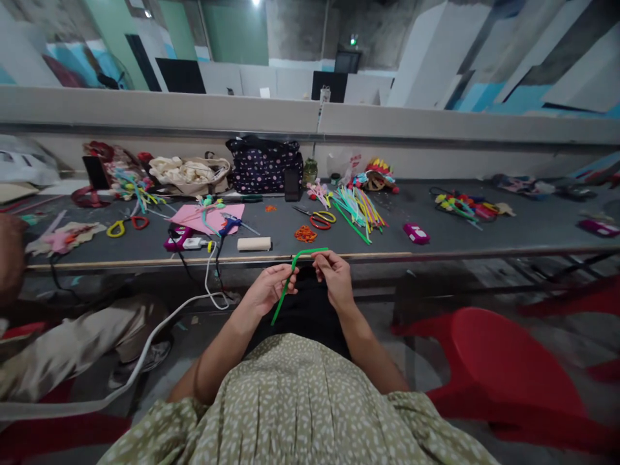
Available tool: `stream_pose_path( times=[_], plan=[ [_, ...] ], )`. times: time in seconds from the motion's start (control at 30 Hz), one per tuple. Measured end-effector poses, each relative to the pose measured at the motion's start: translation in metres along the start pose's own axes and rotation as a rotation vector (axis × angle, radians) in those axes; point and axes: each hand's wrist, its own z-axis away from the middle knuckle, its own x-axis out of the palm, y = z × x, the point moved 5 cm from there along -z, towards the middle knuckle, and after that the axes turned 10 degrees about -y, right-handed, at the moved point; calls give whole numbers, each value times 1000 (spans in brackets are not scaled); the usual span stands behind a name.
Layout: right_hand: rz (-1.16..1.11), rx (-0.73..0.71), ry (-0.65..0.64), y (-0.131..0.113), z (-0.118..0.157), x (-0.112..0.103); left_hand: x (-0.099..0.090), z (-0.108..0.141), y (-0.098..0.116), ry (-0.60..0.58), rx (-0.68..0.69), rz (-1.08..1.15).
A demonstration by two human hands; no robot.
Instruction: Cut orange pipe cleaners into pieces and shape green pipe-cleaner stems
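A green pipe cleaner (310, 250), bent near its middle, is held in front of the table's near edge. My left hand (272, 284) pinches it just below the bend, and its lower part slants down past the fingers. My right hand (334, 274) has its fingers closed at the other end of the upper part. On the table beyond lie an orange coiled bunch (306, 234), scissors with red and yellow handles (320, 220), a cream roll (254, 244) and a bundle of coloured pipe cleaners (361, 210).
The dark table (213, 250) carries a pink sheet (232, 216), a blue glue gun (230, 224) and a dotted bag (264, 165). A white cable (159, 329) hangs at the left, near a seated person's leg. A red stool (508, 361) stands at the right.
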Motion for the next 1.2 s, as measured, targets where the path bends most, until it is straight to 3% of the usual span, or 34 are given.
stream_pose_path(
  times=[0.33,0.53,0.83,1.07,1.2],
  plan=[
    [75,6,-221,1,5,19,6,5,-5,-59,-10,-74],
    [201,-44,-206,-1,4,15,4,6,-6,-24,46,-205],
    [330,30,-241,16,7,9,3,6,-8,104,186,-492],
    [628,-176,-173,3,21,10,4,3,-11,114,218,-644],
    [504,-81,-272,10,19,4,7,3,-14,106,197,-629]
  ],
)
